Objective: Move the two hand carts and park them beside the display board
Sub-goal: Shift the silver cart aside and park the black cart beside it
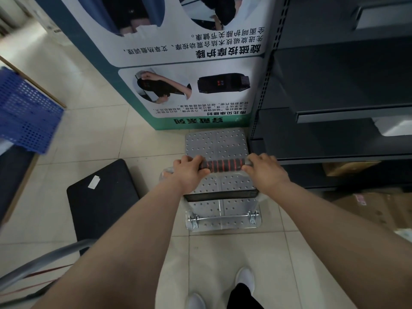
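Observation:
A silver hand cart [217,144] with a perforated metal deck stands on the tiled floor, its front edge against the foot of the display board [189,63]. Its handle [223,165] has a black grip with red rings. My left hand [189,169] holds the grip's left end and my right hand [264,169] holds its right end. A second hand cart with a black deck [102,197] sits to the left; its grey handle bar [44,262] crosses the lower left corner.
Dark metal shelving [334,97] rises close on the right, with cardboard boxes [379,210] on the floor under it. A blue perforated crate [24,117] stands at the left. My white shoes [245,279] show at the bottom.

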The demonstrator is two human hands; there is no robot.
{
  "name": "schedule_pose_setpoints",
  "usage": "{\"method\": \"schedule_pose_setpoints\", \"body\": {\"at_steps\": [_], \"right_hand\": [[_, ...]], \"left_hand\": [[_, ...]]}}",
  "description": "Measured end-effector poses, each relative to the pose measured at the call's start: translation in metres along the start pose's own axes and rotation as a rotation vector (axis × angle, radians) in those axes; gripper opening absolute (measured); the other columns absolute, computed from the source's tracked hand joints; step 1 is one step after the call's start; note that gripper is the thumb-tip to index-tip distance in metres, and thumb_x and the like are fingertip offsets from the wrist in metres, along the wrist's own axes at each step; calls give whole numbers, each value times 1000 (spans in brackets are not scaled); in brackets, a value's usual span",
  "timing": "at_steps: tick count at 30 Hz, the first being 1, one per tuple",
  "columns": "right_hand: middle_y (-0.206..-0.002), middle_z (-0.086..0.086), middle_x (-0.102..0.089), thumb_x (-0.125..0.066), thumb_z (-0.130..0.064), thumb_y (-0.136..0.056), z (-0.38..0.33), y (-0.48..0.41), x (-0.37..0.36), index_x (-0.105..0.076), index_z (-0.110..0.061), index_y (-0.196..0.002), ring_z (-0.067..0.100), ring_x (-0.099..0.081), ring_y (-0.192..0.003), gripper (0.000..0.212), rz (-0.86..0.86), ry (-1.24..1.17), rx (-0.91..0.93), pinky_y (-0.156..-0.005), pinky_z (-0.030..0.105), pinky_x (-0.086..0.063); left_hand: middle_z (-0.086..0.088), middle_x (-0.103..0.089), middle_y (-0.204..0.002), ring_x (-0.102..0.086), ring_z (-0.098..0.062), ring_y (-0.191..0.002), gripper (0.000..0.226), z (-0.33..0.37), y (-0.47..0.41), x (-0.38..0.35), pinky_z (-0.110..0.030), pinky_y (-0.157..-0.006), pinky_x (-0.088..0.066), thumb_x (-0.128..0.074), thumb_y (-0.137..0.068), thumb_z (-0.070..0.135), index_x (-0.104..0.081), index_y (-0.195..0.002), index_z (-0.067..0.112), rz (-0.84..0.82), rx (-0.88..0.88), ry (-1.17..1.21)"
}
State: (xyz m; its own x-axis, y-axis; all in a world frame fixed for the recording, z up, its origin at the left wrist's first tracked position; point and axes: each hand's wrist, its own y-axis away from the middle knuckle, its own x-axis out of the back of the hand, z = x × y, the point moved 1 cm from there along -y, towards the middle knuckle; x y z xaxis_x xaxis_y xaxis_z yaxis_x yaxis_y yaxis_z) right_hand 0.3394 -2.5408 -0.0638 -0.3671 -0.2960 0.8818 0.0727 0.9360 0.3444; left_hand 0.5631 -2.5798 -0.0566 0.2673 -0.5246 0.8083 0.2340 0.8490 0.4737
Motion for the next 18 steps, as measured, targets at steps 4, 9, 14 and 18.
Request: {"method": "schedule_pose_setpoints", "body": {"at_steps": [4,9,14,18], "right_hand": [[-116,10,-51,-35,-45,-95,-6,-10,2,-49,-22,-115,29,-43,-109,33,-3,-30,-21,-87,43,-42],[-115,8,-52,-34,-47,-94,-15,-20,0,-48,-25,-115,28,-44,-108,33,19,-38,-28,-89,45,-42],[-119,9,-50,-30,-47,-94,-14,-18,-4,-46,-28,-118,28,-44,-108,34,60,-19,-20,-89,44,-40],[-129,11,-48,-32,-45,-95,-13,-12,-3,-42,-28,-128,30,-44,-117,39,35,-26,-21,-99,47,-38]], "left_hand": [[-4,-41,-122,-35,-32,-117,21,-6,-14,10,-66,-98,-29,-39,-93,54,-41,-109,39,16,-29,-35],[-4,-40,-121,-35,-33,-115,24,-15,-29,17,-64,-101,-28,-39,-94,54,-43,-113,40,27,-45,-47],[-6,-41,-123,-35,-33,-118,24,-13,-27,17,-63,-102,-27,-38,-94,53,-42,-114,41,44,-16,-62],[-7,-40,-129,-34,-33,-122,27,-5,-17,10,-59,-105,-23,-38,-94,52,-42,-118,40,95,36,-63]]}}
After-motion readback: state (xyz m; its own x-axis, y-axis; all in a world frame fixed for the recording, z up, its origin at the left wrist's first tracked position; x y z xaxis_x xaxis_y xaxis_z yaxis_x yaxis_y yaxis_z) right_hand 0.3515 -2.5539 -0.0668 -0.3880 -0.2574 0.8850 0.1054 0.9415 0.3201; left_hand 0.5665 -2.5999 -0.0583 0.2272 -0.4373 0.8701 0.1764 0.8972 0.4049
